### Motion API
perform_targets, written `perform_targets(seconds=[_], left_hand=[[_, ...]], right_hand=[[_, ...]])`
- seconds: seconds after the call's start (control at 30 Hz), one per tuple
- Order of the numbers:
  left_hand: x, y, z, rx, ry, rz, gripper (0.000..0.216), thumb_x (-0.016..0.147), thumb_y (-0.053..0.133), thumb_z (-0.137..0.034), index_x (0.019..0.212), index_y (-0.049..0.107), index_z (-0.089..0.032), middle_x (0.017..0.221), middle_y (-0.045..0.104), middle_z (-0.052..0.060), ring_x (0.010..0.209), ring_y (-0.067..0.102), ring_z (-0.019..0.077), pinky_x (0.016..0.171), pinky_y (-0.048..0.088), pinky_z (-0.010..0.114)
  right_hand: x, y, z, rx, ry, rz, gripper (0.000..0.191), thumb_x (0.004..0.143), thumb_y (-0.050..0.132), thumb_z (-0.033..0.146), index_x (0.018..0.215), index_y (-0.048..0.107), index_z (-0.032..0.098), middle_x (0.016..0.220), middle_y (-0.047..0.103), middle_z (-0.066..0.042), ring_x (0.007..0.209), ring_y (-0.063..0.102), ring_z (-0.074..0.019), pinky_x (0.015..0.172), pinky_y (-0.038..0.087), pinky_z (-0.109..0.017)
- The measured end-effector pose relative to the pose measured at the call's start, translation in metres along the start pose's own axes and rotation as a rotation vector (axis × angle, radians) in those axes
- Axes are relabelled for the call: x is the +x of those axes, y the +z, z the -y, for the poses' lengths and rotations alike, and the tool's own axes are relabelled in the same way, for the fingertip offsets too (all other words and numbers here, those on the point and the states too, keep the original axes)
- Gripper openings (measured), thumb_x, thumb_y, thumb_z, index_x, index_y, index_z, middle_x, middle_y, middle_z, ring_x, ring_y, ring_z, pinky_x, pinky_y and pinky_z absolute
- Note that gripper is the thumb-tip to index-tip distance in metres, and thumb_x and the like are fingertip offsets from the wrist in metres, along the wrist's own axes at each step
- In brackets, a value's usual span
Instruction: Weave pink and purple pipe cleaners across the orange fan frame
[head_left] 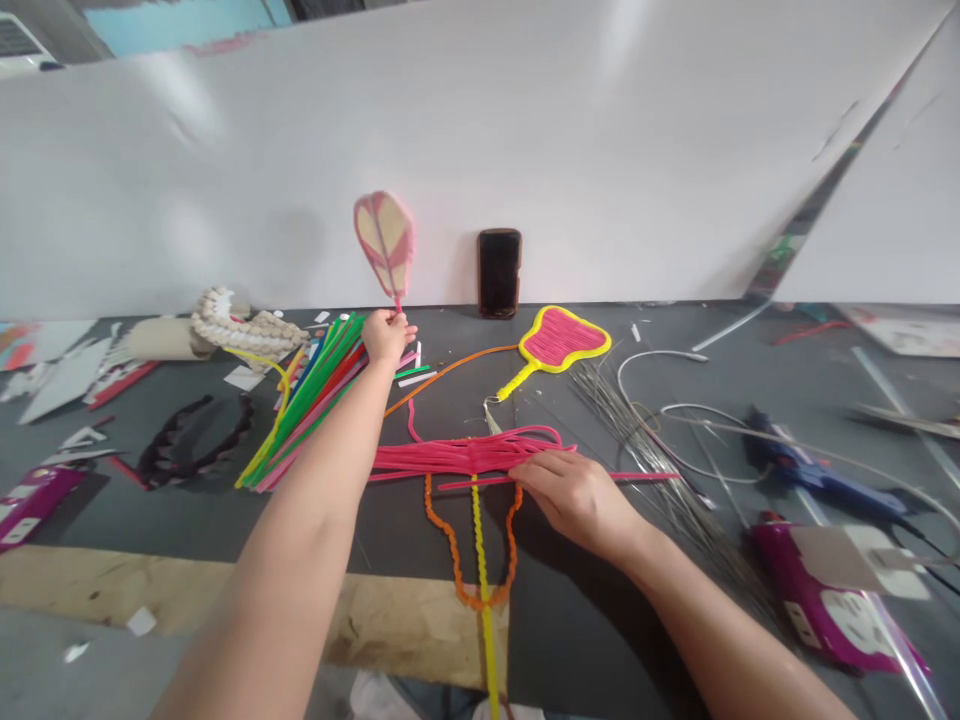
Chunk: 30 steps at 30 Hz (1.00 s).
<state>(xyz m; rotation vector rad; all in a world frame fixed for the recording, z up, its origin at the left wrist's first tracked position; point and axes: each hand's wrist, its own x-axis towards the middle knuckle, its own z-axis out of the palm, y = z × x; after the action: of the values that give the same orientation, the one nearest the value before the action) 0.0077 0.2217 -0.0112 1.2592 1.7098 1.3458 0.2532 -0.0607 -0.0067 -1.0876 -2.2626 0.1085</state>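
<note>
My left hand (386, 335) reaches far forward and pinches the stem of a small pink-edged fan (384, 240), holding it upright against the white wall. Just left of that hand lies a bundle of coloured sticks (307, 400). My right hand (577, 495) rests palm down on a bunch of pink strips (465, 455), fingers pressed on them. Below the strips an orange twisted loop (457, 560) and a yellow twisted stem (480, 560) run toward me.
A finished yellow-and-pink fan (559, 342) lies beyond the strips, a black phone (499, 272) leans on the wall. Thin wires (645, 440), a blue glue gun (810, 470) and a magenta packet (817, 590) are at right. Black trim (191, 445) and braided cord (240, 325) lie left.
</note>
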Motion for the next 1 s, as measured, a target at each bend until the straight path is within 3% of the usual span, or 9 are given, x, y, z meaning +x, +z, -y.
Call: perform_targets(seconds=[0.37,0.6,0.77,0.87,0.93,1.0], left_hand=[[-0.012,0.006,-0.001,0.032,-0.095,0.054,0.004,0.085,0.055,-0.013,0.082,0.057,-0.015,0.067,0.066,0.004,0.067,0.073,0.0172,0.058,0.058,0.023],[-0.024,-0.006,-0.022,0.102,-0.054,0.072,0.021,0.079,0.058,-0.006,0.097,0.055,-0.016,0.089,0.067,0.006,0.066,0.071,0.0136,0.060,0.058,0.023],[-0.055,-0.032,-0.045,0.186,0.138,0.098,0.024,0.079,0.057,-0.008,0.100,0.058,-0.020,0.114,0.063,0.005,0.070,0.068,0.0124,0.066,0.055,0.025],[-0.099,-0.056,-0.049,0.262,0.310,0.143,0.021,0.077,0.062,-0.011,0.095,0.062,-0.022,0.108,0.065,0.002,0.086,0.065,0.0153,0.084,0.051,0.028],[-0.138,-0.073,-0.044,0.421,0.640,0.222,0.014,0.083,0.059,-0.018,0.095,0.064,-0.021,0.101,0.065,0.005,0.094,0.062,0.0188,0.090,0.048,0.034],[-0.178,-0.086,-0.035,0.584,0.832,0.282,0.008,0.086,0.058,-0.022,0.088,0.066,-0.023,0.095,0.066,0.005,0.099,0.058,0.0222,0.094,0.043,0.040]], right_hand=[[0.001,-0.004,-0.001,-0.025,-0.006,-0.009,0.023,0.092,0.047,0.007,0.097,0.067,0.018,0.085,0.074,-0.005,0.078,0.068,-0.0152,0.070,0.051,-0.025],[0.001,-0.013,-0.007,-0.065,0.076,-0.131,0.021,0.095,0.048,0.013,0.096,0.069,0.019,0.087,0.074,-0.005,0.079,0.068,-0.0149,0.073,0.050,-0.025],[0.000,-0.016,-0.012,-0.081,0.136,-0.148,0.023,0.096,0.046,0.016,0.094,0.069,0.019,0.084,0.073,-0.005,0.075,0.066,-0.0150,0.068,0.048,-0.025],[-0.001,-0.020,-0.014,-0.085,0.114,-0.090,0.021,0.096,0.048,0.019,0.093,0.068,0.019,0.083,0.072,-0.004,0.074,0.064,-0.0150,0.069,0.046,-0.026],[-0.002,-0.023,-0.014,-0.105,0.094,-0.046,0.020,0.096,0.049,0.020,0.090,0.068,0.019,0.081,0.071,-0.004,0.074,0.063,-0.0149,0.070,0.043,-0.027],[-0.003,-0.027,-0.015,-0.153,0.072,-0.005,0.021,0.096,0.049,0.020,0.086,0.067,0.019,0.079,0.070,-0.004,0.073,0.061,-0.0151,0.069,0.039,-0.028]])
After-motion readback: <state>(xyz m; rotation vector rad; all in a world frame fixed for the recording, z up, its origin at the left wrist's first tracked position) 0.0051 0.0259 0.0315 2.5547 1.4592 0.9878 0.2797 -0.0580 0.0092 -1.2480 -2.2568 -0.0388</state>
